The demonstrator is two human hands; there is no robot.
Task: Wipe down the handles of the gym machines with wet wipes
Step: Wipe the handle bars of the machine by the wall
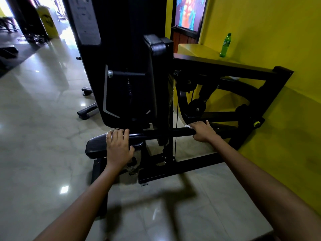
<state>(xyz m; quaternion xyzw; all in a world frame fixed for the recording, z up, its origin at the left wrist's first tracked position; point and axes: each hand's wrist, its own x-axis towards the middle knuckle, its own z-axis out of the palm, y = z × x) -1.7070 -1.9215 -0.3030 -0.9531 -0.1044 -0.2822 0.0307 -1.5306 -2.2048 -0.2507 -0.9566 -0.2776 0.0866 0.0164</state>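
Observation:
A black horizontal handle bar [166,132] of a black gym machine [132,80] runs across the middle of the view. My left hand [118,145] grips the bar's left end, fingers curled over it. At the bar's right part, my right hand [204,131] wraps around it with a white wet wipe [187,126] pressed under the fingers; only a small corner of the wipe shows beside the index finger.
A black padded seat [95,145] sits below the left hand, an upright back pad [156,73] behind the bar. Cable and pulleys [197,106] lie to the right. A yellow wall [278,49] and ledge with a green bottle [225,46] stand at right. Glossy tiled floor [43,127] spreads left.

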